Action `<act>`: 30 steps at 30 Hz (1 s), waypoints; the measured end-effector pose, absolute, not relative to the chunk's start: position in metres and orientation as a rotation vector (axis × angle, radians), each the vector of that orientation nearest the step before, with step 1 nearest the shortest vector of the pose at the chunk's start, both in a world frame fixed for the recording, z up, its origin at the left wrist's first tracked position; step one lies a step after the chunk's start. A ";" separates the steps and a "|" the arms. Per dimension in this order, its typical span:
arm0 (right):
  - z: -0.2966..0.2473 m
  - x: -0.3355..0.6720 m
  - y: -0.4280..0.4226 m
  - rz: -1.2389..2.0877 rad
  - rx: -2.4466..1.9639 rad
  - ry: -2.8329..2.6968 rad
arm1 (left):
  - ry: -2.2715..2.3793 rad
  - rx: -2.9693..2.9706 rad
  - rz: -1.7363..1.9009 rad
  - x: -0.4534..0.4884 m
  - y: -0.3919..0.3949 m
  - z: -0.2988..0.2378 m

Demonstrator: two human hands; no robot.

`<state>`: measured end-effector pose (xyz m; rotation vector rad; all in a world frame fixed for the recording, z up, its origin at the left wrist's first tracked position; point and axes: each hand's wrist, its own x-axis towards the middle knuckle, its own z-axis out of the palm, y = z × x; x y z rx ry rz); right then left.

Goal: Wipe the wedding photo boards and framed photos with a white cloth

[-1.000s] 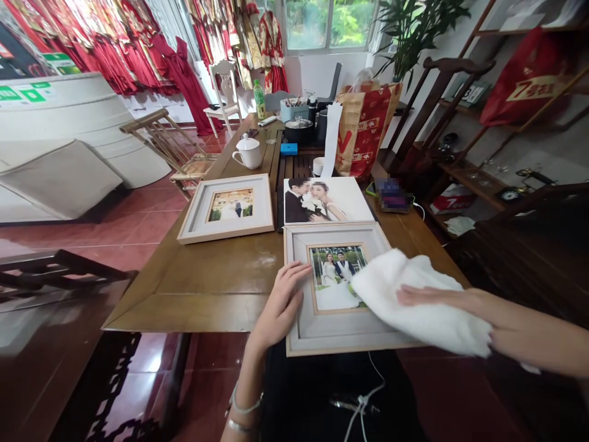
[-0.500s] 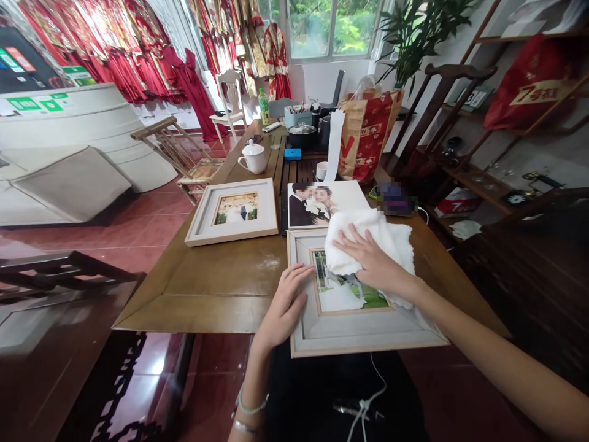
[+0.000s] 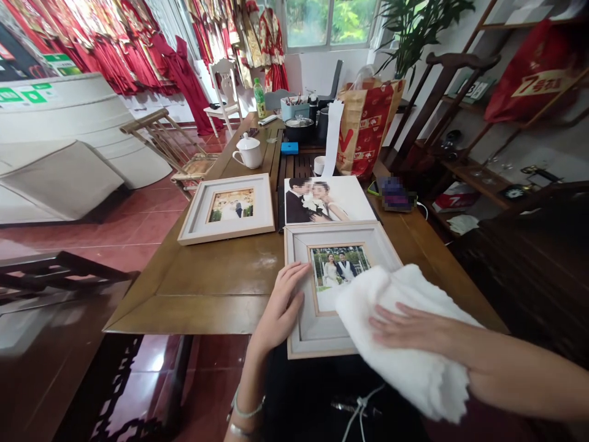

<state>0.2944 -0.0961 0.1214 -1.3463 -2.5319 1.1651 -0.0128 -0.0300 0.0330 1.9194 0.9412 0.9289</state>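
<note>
The right hand (image 3: 405, 328) — its grip splayed flat on the white cloth (image 3: 402, 290) — has swept to the lower right of the picture frame (image 3: 322, 334), baring the photographed couple (image 3: 339, 268) again. The left hand (image 3: 281, 307) lies uncurled on the frame, which overhangs the tabletop (image 3: 221, 276).

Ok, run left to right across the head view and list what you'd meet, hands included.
White rounded counter, farther framed photo, left hand, white cloth with the right hand on it, large red bag by the shelves.
</note>
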 end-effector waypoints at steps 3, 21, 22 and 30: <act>0.109 0.316 -0.077 1.083 -1.568 -2.510 | 0.945 1.921 0.916 -0.013 -0.030 0.034; 0.103 0.205 0.057 0.633 -0.851 -2.789 | 0.891 1.912 0.987 -0.013 -0.032 0.028; 0.103 0.200 0.060 0.666 -0.782 -2.805 | 0.896 1.908 0.993 -0.013 -0.032 0.027; 0.104 0.197 0.064 0.687 -0.965 -2.846 | 0.882 1.866 0.991 -0.015 -0.030 0.030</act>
